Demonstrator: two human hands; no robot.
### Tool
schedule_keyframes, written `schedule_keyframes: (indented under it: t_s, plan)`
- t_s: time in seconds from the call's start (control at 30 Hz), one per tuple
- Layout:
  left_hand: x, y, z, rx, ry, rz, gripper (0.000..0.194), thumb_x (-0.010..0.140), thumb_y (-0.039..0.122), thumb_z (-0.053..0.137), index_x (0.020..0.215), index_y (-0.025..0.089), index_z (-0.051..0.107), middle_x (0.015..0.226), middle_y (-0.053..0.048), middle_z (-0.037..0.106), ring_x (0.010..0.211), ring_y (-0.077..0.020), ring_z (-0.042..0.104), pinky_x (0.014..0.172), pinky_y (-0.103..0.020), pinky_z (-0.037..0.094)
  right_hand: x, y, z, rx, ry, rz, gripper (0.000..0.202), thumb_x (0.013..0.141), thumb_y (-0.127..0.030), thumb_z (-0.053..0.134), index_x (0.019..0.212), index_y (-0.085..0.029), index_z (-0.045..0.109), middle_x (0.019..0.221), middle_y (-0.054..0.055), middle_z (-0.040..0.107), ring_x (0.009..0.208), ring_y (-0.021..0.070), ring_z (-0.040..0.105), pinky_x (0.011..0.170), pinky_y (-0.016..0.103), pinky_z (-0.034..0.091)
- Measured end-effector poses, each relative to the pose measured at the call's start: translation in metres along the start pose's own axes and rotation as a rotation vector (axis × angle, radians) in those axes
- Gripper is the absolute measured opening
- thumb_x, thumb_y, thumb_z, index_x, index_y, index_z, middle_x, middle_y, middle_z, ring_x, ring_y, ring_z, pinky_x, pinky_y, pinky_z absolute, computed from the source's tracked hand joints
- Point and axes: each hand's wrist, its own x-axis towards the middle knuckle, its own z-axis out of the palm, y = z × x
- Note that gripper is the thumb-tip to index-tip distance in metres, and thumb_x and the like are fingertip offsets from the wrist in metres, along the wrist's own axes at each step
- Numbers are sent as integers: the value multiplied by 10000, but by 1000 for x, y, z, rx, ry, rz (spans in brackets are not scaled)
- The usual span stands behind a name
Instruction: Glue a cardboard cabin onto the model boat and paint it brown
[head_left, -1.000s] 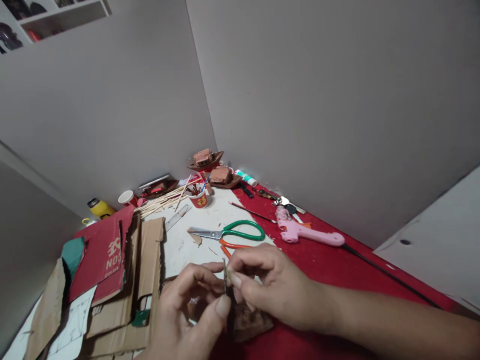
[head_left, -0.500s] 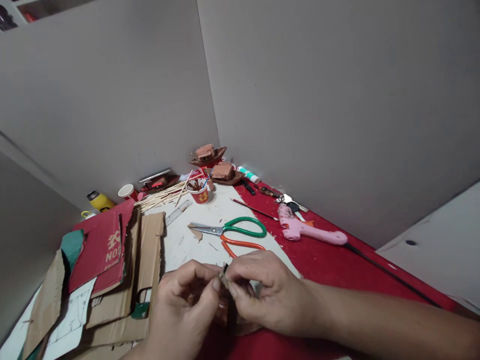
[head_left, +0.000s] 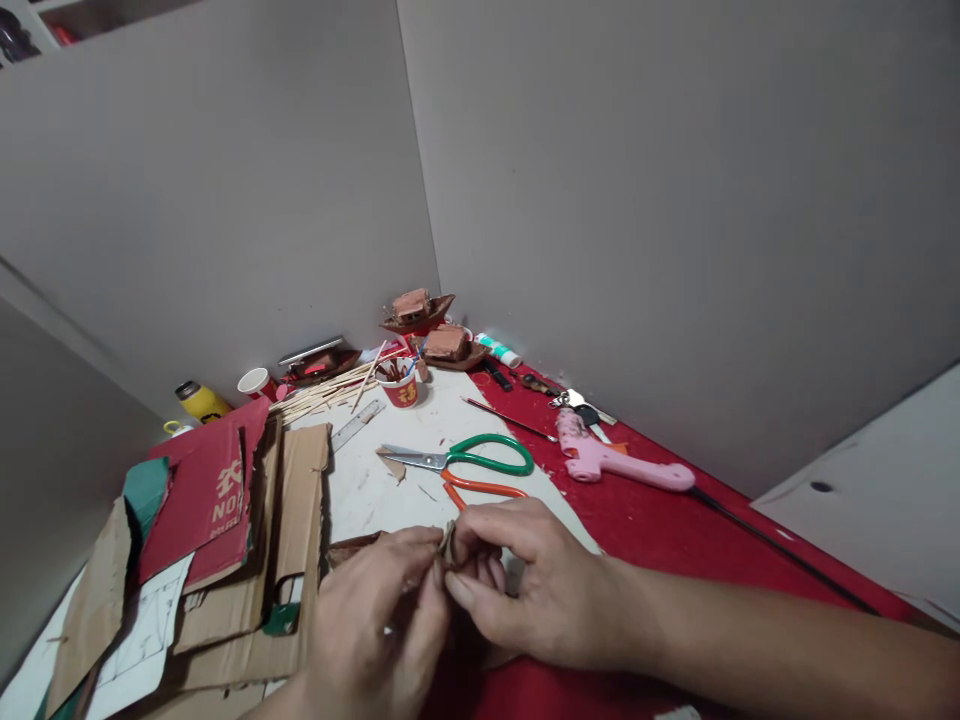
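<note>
My left hand (head_left: 379, 615) and my right hand (head_left: 536, 585) meet low in the middle of the view. Between their thumbs and fingertips they pinch a small brown piece of cardboard (head_left: 448, 545), seen nearly edge-on. Its lower part is hidden by the fingers. Behind my left hand shows the tip of a brown, glossy thing (head_left: 352, 547), perhaps a model boat hull, mostly covered by the hand. Just beyond my fingers lie scissors (head_left: 487, 455) with one green and one orange handle, blades partly open beside a cardboard scrap (head_left: 391, 464).
Stacked cardboard (head_left: 300, 500) lies at left. A pink glue gun (head_left: 630, 467) with a black cord rests on the red cloth (head_left: 675, 540) at right. Further back are a paper cup (head_left: 401, 390), wooden sticks (head_left: 322, 390), a ruler (head_left: 356, 425), a pencil (head_left: 510, 420) and model boats (head_left: 446, 345).
My left hand has turned and shifted its fingers on the cardboard piece. The brown, glossy thing now shows behind that hand. My right hand has hardly moved.
</note>
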Motion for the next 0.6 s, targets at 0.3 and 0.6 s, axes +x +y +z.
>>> schedule_keyframes:
  t_s: [0.3, 0.6]
  plan:
    - [8, 2, 0, -19, -71, -27, 179, 827, 67, 599, 945, 200, 626, 824, -3, 752, 734, -108, 723, 721, -142, 560, 0, 2, -2, -121, -12, -102, 241, 811, -117, 438, 640, -223, 305, 546, -54, 378, 482, 82, 359, 477, 220, 301]
    - [7, -2, 1, -35, -15, -40, 106, 832, 94, 602, 872, 177, 653, 628, 28, 689, 500, -77, 641, 495, -123, 500, -1, 1, 0, -129, 17, -234, 240, 860, -123, 431, 649, -214, 365, 553, -51, 383, 485, 89, 369, 486, 227, 315]
